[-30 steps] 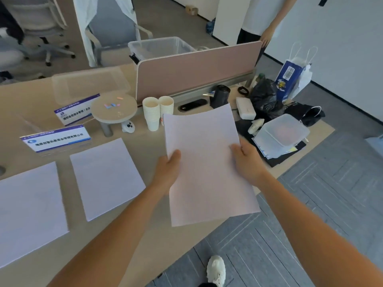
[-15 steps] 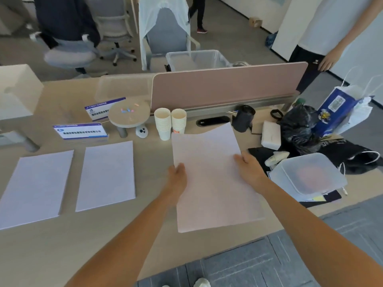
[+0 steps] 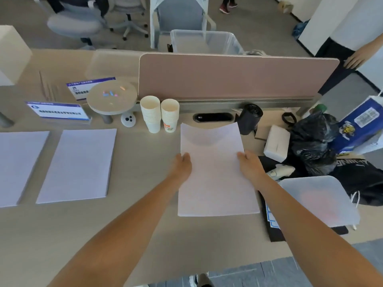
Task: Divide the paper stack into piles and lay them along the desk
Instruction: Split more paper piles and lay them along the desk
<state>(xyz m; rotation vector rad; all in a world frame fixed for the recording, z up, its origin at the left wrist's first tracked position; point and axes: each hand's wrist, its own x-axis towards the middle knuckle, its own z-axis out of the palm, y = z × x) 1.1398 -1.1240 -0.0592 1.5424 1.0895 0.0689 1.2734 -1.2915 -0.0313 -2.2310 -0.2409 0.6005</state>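
White paper pile [image 3: 215, 183] gripped at its sides by left hand [image 3: 183, 165] and right hand [image 3: 250, 165].

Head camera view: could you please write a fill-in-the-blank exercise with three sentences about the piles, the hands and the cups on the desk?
1. On the desk, ____ laid piles lie flat to the left of the left hand.
2. The left hand and the right hand grip a third pile of white ____.
3. Two cup stacks stand in front of the ____ divider.

Missing words: two; paper; pink.
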